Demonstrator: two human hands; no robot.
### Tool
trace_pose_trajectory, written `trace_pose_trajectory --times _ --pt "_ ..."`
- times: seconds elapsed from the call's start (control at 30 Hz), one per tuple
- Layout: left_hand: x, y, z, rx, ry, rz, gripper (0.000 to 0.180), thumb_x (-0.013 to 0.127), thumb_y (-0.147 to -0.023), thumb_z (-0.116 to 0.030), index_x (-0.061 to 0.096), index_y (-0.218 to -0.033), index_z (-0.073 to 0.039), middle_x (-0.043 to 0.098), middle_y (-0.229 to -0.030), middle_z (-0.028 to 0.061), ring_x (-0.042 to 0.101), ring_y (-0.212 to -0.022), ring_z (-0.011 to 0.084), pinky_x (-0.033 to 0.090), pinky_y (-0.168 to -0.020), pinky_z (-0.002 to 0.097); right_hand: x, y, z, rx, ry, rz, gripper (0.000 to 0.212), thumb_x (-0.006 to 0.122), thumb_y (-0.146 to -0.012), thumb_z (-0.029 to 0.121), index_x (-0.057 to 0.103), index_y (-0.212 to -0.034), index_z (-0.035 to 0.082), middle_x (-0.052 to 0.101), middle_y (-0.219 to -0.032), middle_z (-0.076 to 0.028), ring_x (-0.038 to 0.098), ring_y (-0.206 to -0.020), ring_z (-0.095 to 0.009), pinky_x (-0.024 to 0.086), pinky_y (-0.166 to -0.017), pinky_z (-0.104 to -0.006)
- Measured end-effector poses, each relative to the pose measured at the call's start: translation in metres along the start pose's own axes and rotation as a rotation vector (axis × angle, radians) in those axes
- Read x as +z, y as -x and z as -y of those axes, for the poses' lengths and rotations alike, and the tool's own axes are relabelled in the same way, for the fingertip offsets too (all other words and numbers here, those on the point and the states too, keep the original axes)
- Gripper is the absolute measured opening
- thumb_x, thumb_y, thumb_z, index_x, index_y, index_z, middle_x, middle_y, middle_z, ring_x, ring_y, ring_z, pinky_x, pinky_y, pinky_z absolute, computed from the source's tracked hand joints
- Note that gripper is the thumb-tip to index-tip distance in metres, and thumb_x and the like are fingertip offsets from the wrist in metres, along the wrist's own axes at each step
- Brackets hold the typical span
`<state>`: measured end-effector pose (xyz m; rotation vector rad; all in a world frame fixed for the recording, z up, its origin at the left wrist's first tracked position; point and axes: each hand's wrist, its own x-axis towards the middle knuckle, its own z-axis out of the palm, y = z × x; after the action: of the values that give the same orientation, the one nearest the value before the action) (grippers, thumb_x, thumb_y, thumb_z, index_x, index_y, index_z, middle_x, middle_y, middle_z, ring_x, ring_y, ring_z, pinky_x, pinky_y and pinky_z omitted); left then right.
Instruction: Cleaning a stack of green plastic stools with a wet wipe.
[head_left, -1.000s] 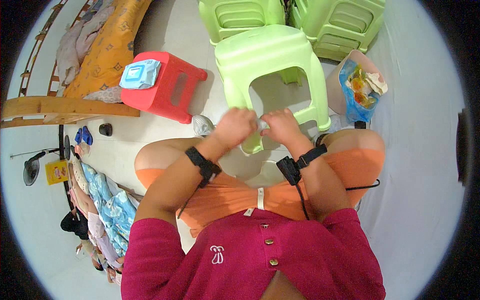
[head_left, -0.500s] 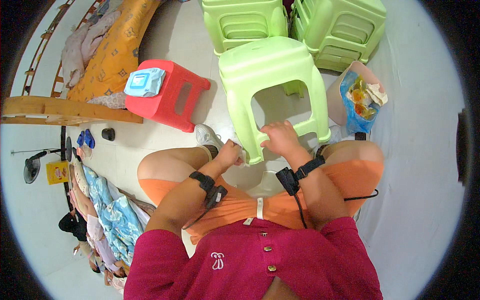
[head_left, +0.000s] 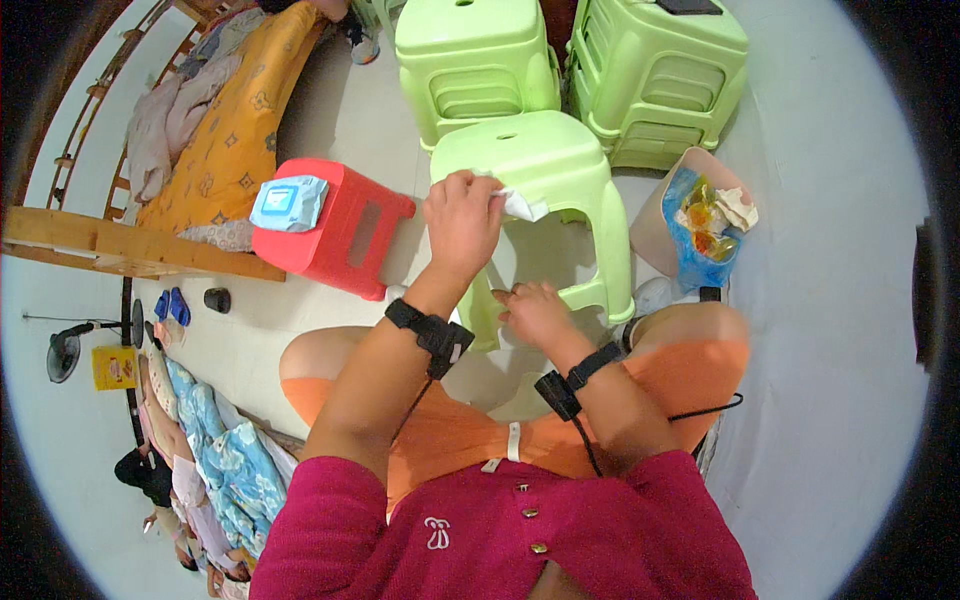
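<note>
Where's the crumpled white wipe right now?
Head view, just above centre: the crumpled white wipe is in the person's left hand, poking out on its right side by the near edge of the light-green plastic stool's seat.

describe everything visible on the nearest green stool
The light green stool looks like moulded plastic: rounded, slotted seat, thick legs, arched side opening. It stands upright on the floor. The left hand holds a white wipe at its near left corner; the right hand appears to touch its near left leg.
</note>
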<state>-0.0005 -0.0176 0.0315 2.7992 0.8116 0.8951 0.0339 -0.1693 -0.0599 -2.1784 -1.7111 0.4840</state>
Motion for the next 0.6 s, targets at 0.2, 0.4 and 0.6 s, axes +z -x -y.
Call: trace_pose_trajectory --times 0.2,0.4,0.6 --pt "-0.008 -0.001 0.014 -0.037 -0.003 0.053 0.017 0.065 -0.077 -0.020 0.062 -0.094 -0.015 0.056 -0.095 0.0038 0.051 -0.094 0.0265 0.037 -0.080 0.0410 -0.056 -0.011 -0.035 0.261 -0.100 -0.839 0.064 0.072 -0.073 0.028 0.047 -0.128 0.008 0.056 -0.110 -0.015 0.051 -0.105 -0.033 0.040 -0.092 -0.0441" --pt "-0.015 0.017 0.022 0.056 0.056 0.081 0.019 0.063 -0.079 -0.018 0.060 -0.094 -0.009 0.057 -0.091 0.0104 0.053 -0.089 0.0334 0.041 -0.075 0.0431 -0.055 -0.013 -0.091 0.424 -0.643 -0.800 0.100 0.084 -0.058 0.032 0.031 -0.138 0.003 0.044 -0.127 -0.026 0.043 -0.117 -0.040 0.035 -0.099 -0.0467" --pt "-0.025 0.026 0.053 -0.115 0.077 -0.136 0.020 0.066 -0.079 -0.015 0.057 -0.092 -0.003 0.057 -0.092 0.0167 0.054 -0.089 0.0331 0.043 -0.080 0.0415 -0.056 -0.007 -0.082 0.470 -0.347 -0.568 0.101 0.084 -0.056 0.034 0.033 -0.137 0.002 0.047 -0.117 -0.023 0.048 -0.109 -0.037 0.041 -0.095 -0.0419"
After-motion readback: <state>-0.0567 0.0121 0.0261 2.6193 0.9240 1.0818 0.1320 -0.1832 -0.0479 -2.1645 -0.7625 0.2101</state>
